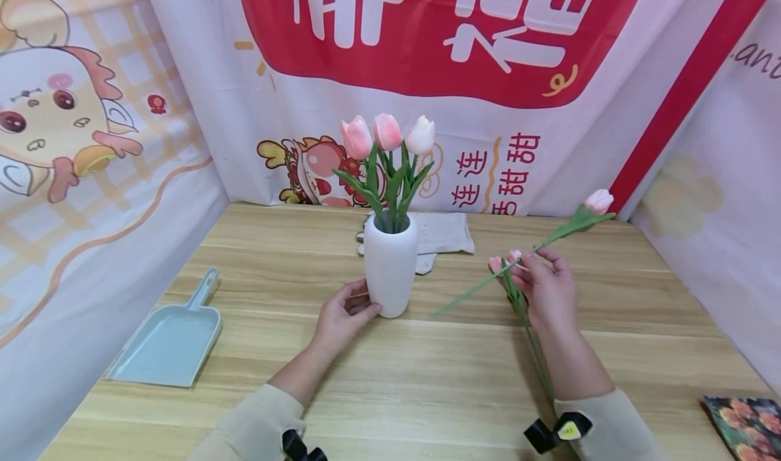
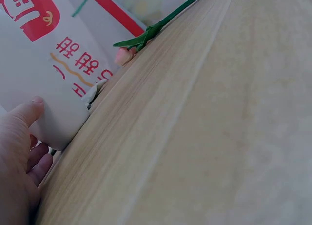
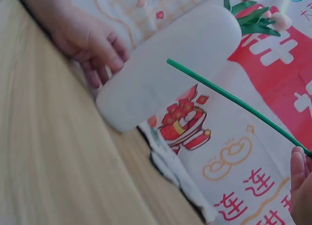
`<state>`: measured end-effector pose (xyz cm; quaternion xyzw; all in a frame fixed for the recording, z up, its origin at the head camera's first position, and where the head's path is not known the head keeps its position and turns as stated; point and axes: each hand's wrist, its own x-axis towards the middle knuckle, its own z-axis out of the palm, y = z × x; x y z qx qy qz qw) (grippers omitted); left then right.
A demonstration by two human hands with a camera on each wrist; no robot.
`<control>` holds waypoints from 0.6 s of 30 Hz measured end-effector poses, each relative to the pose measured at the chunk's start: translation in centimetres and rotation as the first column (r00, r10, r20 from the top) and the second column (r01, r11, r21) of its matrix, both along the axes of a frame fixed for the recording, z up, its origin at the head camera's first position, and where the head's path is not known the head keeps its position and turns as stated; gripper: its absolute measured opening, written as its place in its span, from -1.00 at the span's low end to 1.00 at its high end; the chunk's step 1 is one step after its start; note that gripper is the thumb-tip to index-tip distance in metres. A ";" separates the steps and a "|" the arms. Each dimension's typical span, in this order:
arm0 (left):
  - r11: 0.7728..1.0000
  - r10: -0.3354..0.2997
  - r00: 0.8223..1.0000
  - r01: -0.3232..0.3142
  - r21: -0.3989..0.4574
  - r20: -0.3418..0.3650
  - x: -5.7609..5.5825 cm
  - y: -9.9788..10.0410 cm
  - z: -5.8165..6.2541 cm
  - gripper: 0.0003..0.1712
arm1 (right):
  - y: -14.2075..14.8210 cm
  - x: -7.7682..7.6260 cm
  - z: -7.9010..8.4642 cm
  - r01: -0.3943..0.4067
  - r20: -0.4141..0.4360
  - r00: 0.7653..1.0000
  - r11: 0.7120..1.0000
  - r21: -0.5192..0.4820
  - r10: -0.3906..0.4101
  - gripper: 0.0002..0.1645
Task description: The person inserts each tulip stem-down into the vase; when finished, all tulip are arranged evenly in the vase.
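Observation:
A white vase [image 1: 391, 271] stands upright on the table with three pale pink and white tulips [image 1: 388, 134] in it. At its lower left side, my left hand [image 1: 345, 315] holds the base, thumb on the front and fingers bent behind. My right hand [image 1: 549, 288] pinches the green stem of another tulip [image 1: 598, 201], its bloom up to the right and the bare stem end [image 3: 195, 74] pointing toward the vase. Beneath that hand, more pink tulips [image 1: 518, 303] lie on the wooden table, partly hidden by the hand and forearm.
Behind the vase lie white gloves [image 1: 442, 233]. A light blue dustpan [image 1: 171, 342] rests at the left of the table [image 1: 390, 386]. Something with a printed flower picture [image 1: 747, 424] sits at the right front edge. Printed cloth [image 1: 488, 95] hangs around the back and sides.

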<state>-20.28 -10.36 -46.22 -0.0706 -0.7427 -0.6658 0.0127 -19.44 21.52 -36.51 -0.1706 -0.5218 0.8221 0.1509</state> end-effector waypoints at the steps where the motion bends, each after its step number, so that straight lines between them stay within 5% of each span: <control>1: 1.000 0.001 1.000 -0.001 0.000 0.001 0.0 0.0 0.0 -0.42 | -0.2 -0.1 0.4 0.005 -0.013 1.000 1.000 -0.030 -0.005 -0.71; 18: 1.000 0.005 1.000 -0.005 -0.017 0.002 0.1 0.0 0.1 -0.42 | -3.2 -0.9 7.0 0.053 -0.168 0.982 0.976 -0.211 -0.089 -0.62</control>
